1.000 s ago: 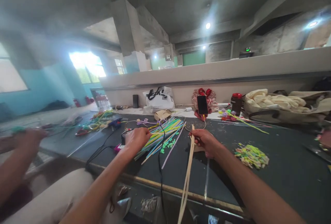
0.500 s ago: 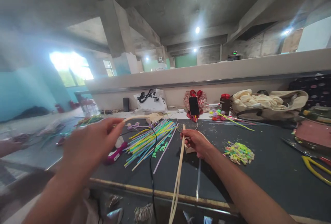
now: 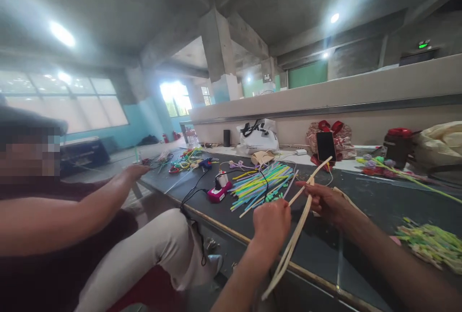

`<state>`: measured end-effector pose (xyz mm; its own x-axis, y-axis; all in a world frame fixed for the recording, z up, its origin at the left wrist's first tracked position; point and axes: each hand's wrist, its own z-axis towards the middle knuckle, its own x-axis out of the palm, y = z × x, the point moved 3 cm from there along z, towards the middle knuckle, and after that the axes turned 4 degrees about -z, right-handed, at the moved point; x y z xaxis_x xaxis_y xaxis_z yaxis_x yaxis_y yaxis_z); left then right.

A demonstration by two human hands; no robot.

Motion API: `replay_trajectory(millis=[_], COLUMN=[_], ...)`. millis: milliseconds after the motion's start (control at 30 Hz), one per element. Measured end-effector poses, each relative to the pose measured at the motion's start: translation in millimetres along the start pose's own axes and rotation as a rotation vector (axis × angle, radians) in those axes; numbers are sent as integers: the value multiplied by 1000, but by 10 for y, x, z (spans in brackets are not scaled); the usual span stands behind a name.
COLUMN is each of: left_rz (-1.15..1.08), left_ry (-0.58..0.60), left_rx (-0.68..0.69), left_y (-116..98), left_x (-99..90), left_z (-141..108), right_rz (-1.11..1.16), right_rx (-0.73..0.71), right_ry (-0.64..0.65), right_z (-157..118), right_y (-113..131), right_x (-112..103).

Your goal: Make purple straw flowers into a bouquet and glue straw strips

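Note:
My left hand (image 3: pixel 271 219) is closed on one end of a cream pipe cleaner (image 3: pixel 296 197) that slants up to the right. It crosses the fingers of my right hand (image 3: pixel 327 205), which pinch it together with a few long cream pipe cleaners (image 3: pixel 294 240) hanging down past the table's front edge. Beyond my left hand lies a loose heap of yellow, blue and lilac pipe cleaners (image 3: pixel 260 184). Small green cut pieces (image 3: pixel 274 196) rest at that heap's near side.
A magenta power strip (image 3: pixel 219 192) with a plug and black cable (image 3: pixel 195 194) is left of the heap. A phone (image 3: pixel 325 146) leans on a patterned bag at the back. Cut pieces (image 3: pixel 433 244) are piled at right. A co-worker (image 3: pixel 90 206) sits at left, arm reaching out.
The view has turned left, bringing the co-worker into sight. My left hand has come in beside my right hand with its cream pipe cleaner, which now crosses the hanging ones.

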<state>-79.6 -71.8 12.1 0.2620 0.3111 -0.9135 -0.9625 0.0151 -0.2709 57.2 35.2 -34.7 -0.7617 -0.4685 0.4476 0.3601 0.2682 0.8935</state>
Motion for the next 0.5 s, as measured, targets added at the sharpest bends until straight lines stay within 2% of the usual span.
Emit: replay_trajectory(millis=[133, 333, 500], left_rz=[-44, -108, -264], left_ry=[33, 86, 130], left_rx=[15, 25, 29], left_y=[35, 152, 215], left_x=[58, 119, 129], left_z=[-113, -352, -564], right_rz=[-11, -21, -47], right_rx=[-23, -102, -108], right_ry=[-75, -193, -219], right_z=[71, 106, 68], right_y=[-12, 116, 197], right_x=[-139, -352, -388])
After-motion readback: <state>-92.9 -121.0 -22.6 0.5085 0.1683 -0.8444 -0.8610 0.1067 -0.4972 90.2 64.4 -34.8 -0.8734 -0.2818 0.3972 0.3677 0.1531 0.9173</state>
